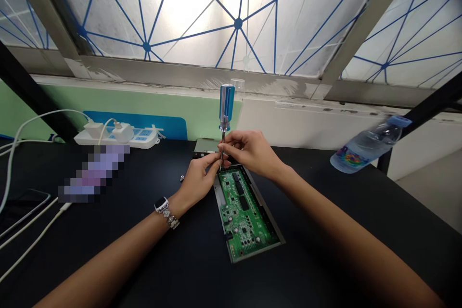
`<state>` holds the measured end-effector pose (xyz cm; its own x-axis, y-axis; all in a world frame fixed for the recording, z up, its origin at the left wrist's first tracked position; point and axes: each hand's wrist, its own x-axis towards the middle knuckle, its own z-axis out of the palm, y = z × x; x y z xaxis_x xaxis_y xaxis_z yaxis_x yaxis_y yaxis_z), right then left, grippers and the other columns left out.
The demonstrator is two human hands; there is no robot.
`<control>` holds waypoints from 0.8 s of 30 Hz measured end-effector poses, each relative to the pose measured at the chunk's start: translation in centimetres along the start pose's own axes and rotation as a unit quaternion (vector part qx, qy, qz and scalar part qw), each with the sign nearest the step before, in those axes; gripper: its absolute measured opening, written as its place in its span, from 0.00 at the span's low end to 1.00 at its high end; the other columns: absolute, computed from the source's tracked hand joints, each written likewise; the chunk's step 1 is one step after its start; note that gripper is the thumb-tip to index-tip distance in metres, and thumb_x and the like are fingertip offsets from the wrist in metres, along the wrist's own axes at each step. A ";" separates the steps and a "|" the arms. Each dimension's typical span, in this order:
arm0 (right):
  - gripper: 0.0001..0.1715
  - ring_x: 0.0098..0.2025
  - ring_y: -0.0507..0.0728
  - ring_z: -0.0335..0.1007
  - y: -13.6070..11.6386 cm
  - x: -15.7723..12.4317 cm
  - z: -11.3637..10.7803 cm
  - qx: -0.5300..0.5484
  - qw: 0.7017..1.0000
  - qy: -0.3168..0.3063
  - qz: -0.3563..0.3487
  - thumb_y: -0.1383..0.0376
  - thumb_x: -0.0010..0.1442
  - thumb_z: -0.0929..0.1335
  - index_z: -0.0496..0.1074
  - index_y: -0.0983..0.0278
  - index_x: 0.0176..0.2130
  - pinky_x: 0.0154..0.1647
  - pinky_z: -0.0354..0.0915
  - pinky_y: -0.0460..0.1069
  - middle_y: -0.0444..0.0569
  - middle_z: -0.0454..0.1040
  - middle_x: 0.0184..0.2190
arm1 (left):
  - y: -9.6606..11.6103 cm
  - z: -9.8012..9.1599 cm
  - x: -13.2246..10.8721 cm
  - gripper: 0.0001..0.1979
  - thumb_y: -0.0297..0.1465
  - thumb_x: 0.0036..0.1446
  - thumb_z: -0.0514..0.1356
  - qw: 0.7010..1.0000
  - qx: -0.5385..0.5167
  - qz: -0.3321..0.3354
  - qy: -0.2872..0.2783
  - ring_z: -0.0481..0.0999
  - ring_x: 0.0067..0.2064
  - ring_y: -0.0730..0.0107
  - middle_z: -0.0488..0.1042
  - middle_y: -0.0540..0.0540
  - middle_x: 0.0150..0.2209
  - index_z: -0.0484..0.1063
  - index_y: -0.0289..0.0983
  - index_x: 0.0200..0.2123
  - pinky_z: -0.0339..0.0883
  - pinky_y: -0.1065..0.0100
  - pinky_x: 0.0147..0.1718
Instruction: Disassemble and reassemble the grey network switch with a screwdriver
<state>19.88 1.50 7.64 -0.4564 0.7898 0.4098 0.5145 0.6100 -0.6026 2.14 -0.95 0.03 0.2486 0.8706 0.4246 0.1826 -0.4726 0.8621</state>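
Note:
A screwdriver [226,108] with a blue and clear handle stands nearly upright, tip down, at the far left corner of a green circuit board [234,224] in a shallow metal tray. My right hand [252,154] pinches the screwdriver's shaft below the handle. Close by, my left hand [198,180] has its thumb and fingers pinched together at the shaft's lower end, by the board's corner. Whether they also hold a small screw there is hidden. Small metal screws [182,178] lie on the table left of my left hand.
Behind my hands sits a grey metal box [206,145]. A white power strip [139,138] with plugs and cables is at the back left, near a pixelated phone-like object [94,175]. A water bottle [368,147] leans at the right. The black table [310,260] ends at the wall.

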 end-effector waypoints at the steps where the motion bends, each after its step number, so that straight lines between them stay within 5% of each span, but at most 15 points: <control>1: 0.12 0.25 0.53 0.76 0.0 0.0 0.1 0.010 1.000 0.001 -0.001 0.61 0.65 0.71 0.75 0.65 0.31 0.30 0.67 0.47 0.43 0.76 0.21 | 0.0 0.0 0.0 0.14 0.32 0.69 0.56 1.000 0.001 0.002 -0.002 0.81 0.44 0.59 0.84 0.42 0.43 0.81 0.34 0.47 0.71 0.64 0.46; 5: 0.13 0.28 0.54 0.78 -0.3 0.0 0.5 0.105 0.994 0.000 0.020 0.57 0.65 0.71 0.76 0.65 0.42 0.32 0.73 0.49 0.48 0.81 0.33 | 0.0 0.0 0.0 0.13 0.32 0.69 0.56 1.000 0.006 0.001 -0.002 0.81 0.44 0.59 0.84 0.42 0.43 0.80 0.34 0.47 0.71 0.64 0.45; 9: 0.23 0.46 0.57 0.78 -0.5 0.4 0.2 0.214 0.977 0.000 0.022 0.54 0.69 0.68 0.71 0.63 0.57 0.39 0.75 0.50 0.54 0.77 0.52 | -0.3 0.0 0.0 0.13 0.32 0.69 0.56 1.000 -0.017 -0.015 -0.006 0.82 0.47 0.59 0.83 0.42 0.45 0.79 0.35 0.48 0.72 0.63 0.49; 15: 0.19 0.50 0.57 0.76 -0.1 0.6 -0.1 0.283 0.959 -0.013 -0.006 0.54 0.69 0.69 0.75 0.64 0.52 0.43 0.73 0.49 0.53 0.79 0.47 | -0.3 0.3 -0.1 0.11 0.31 0.68 0.57 1.000 -0.018 -0.016 0.006 0.83 0.47 0.60 0.84 0.42 0.44 0.78 0.35 0.47 0.73 0.62 0.50; 24: 0.17 0.37 0.53 0.71 0.4 0.9 0.5 0.328 0.944 0.041 0.017 0.54 0.58 0.77 0.73 0.62 0.39 0.35 0.73 0.48 0.46 0.74 0.37 | -0.5 -0.8 -0.5 0.15 0.20 0.57 0.56 0.979 0.192 0.061 0.027 0.79 0.45 0.60 0.79 0.45 0.44 0.75 0.38 0.45 0.72 0.62 0.45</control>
<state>19.33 2.46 7.46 -0.3760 0.8273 0.4174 -0.0447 0.4338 -0.8999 1.17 -1.03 -0.37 0.2423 0.8055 0.5408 0.5022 -0.5810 0.6405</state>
